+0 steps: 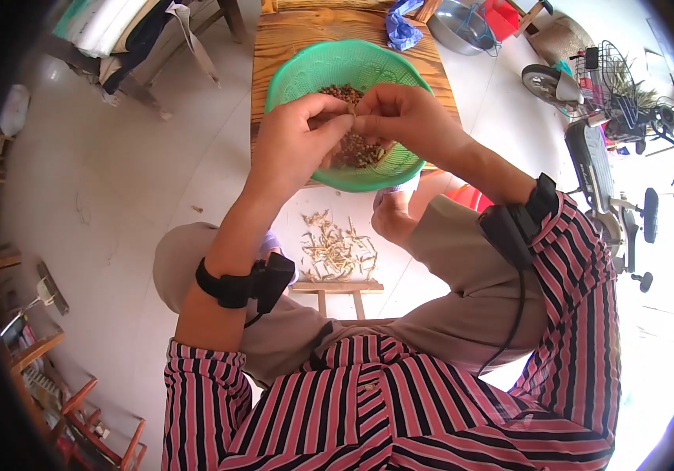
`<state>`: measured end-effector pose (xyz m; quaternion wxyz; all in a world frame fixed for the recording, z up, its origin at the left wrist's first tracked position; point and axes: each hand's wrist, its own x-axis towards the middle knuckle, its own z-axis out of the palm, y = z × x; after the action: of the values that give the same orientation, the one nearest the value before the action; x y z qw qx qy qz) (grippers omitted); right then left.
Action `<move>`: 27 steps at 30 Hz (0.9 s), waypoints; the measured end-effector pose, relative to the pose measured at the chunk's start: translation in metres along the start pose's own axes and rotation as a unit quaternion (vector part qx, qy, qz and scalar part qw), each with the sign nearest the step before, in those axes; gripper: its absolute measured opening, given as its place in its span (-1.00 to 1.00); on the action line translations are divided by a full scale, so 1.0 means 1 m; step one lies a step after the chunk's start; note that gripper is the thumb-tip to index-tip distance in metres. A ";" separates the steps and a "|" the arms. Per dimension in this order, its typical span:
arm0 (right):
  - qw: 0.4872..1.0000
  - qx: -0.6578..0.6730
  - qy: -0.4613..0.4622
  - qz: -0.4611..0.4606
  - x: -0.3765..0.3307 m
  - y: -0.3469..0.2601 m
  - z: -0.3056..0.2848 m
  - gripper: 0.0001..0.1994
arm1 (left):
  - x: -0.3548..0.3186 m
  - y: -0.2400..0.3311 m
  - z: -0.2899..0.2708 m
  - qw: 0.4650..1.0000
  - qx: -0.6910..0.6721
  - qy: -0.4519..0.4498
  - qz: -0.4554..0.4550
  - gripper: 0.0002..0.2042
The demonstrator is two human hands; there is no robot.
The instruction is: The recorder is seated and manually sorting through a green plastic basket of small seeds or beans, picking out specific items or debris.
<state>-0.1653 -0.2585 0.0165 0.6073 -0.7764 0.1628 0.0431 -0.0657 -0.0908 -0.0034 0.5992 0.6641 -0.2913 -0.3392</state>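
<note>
Pale flooring [117, 173] spreads across the room, with wooden shelving [34, 349] crowded along its far left edge and a heap of white and dark cloth [109, 31] at the upper left. Next comes the left forearm, a black band [231, 290] strapped around it below the rolled striped sleeve [203, 392]. Its left hand [298, 137] is bent over a green plastic basket [305, 71], thumb and forefinger pinched on a small pale piece [353, 112] too tiny to make out clearly. That basket sits on a wooden table [305, 23] and holds small brown beans [364, 157] at its bottom, beneath the fingers. Nearer the person, dry husks [337, 251] lie scattered on the floor beside a low wooden stool [337, 288], between the knees. The right hand [415, 118] meets the left at the fingertips, pinching at the same piece above the beans. Beyond it, a crumpled blue bag [404, 30] lies on the table, a metal basin [455, 27] and a red container [500, 17] stand past the table's corner, and a scooter [592, 161] is at the far right
</note>
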 end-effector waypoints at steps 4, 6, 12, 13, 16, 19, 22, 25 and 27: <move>1.000 -0.004 -0.004 -0.006 -0.004 0.000 -0.002 -0.83 | 0.002 0.006 0.003 1.000 -0.027 -0.003 -0.011 -0.84; 1.000 0.010 0.016 -0.015 -0.007 0.000 0.001 -0.85 | 0.003 0.007 0.005 1.000 -0.022 0.007 -0.014 -0.85; 0.998 -0.005 0.052 -0.041 -0.007 0.008 0.003 -0.87 | 0.005 0.007 0.013 1.000 0.004 0.028 0.001 -0.86; 0.997 -0.022 0.063 -0.045 -0.006 0.008 0.003 -0.86 | 0.007 0.006 0.014 1.000 0.006 0.026 0.002 -0.86; 0.997 -0.044 0.052 -0.024 -0.005 0.007 0.002 -0.87 | 0.009 0.004 0.015 0.999 0.021 0.047 0.016 -0.86; 0.999 -0.011 0.033 -0.004 -0.005 0.005 -0.001 -0.87 | 0.008 0.007 0.012 1.000 -0.010 0.022 0.003 -0.86; 0.999 0.048 0.016 0.001 -0.005 0.001 0.001 -0.86 | 0.007 0.006 0.007 0.997 -0.073 0.013 -0.021 -0.85; 0.998 0.066 0.008 0.011 -0.005 0.000 0.003 -0.86 | 0.006 0.005 0.004 0.997 -0.069 0.017 -0.028 -0.85; 0.997 0.070 0.006 0.012 -0.004 0.001 0.004 -0.87 | 0.006 0.005 0.004 0.996 -0.080 0.020 -0.028 -0.85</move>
<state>-0.1692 -0.2545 0.0153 0.6586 -0.7302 0.1789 0.0342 -0.0648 -0.0988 0.0007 0.6462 0.6288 -0.2325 -0.3647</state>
